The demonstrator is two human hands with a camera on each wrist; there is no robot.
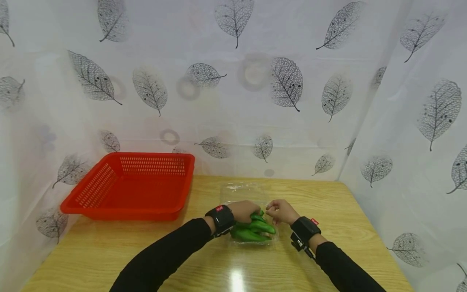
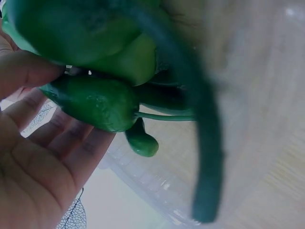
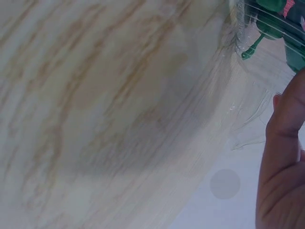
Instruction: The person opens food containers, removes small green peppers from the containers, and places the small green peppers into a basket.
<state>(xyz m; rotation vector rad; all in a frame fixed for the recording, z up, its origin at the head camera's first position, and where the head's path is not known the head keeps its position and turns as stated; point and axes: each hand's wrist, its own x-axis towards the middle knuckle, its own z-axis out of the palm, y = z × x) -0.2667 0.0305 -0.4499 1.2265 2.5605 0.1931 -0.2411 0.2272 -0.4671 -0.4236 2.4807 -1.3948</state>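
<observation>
Head view: left hand (image 1: pixel 245 211) is down among the green peppers (image 1: pixel 253 235) in a clear box (image 1: pixel 275 237), so a careless pull could drag neighbours out or tip that flimsy plastic. Right hand (image 1: pixel 282 211) is bent at the box's right edge; can't tell if it's pinching the rim.

Left wrist view: thumb and fingers hold a plump pepper (image 2: pixel 93 102) between them; that long stem (image 2: pixel 209 162) might snag.

Right wrist view: peppers sit behind the plastic wall, just beyond the thumb (image 3: pixel 286 124).
</observation>
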